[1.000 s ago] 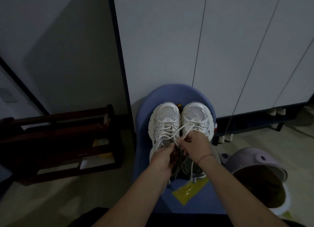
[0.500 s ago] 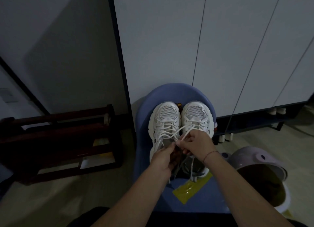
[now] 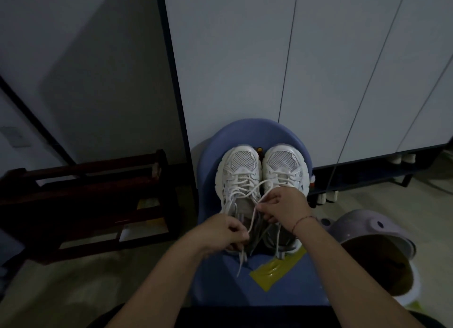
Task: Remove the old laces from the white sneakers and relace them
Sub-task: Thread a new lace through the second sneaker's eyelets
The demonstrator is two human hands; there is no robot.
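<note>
Pinching the thin white cord lace [image 3: 252, 219] low in the curled left hand [image 3: 220, 234], gripping the same strand just up and right of that with the right hand [image 3: 284, 207], loose tail dangling below the left pinch beside a flat yellow strip [image 3: 277, 271]. Working right over the pair of white mesh-toed sneakers [image 3: 241, 160], laces threaded, side by side, toes pointing away from both grips, on the rounded blue plastic chair [image 3: 255, 131]. Beyond the toes, pale cabinet doors [image 3: 232, 70]; well left of the grips, a dark wooden rack [image 3: 85, 192]; near the right wrist, a lavender plastic tub [image 3: 367, 227].

a blue chair [image 3: 247, 131] sits between a wooden rack [image 3: 85, 200] and lilac bin [image 3: 367, 227].
</note>
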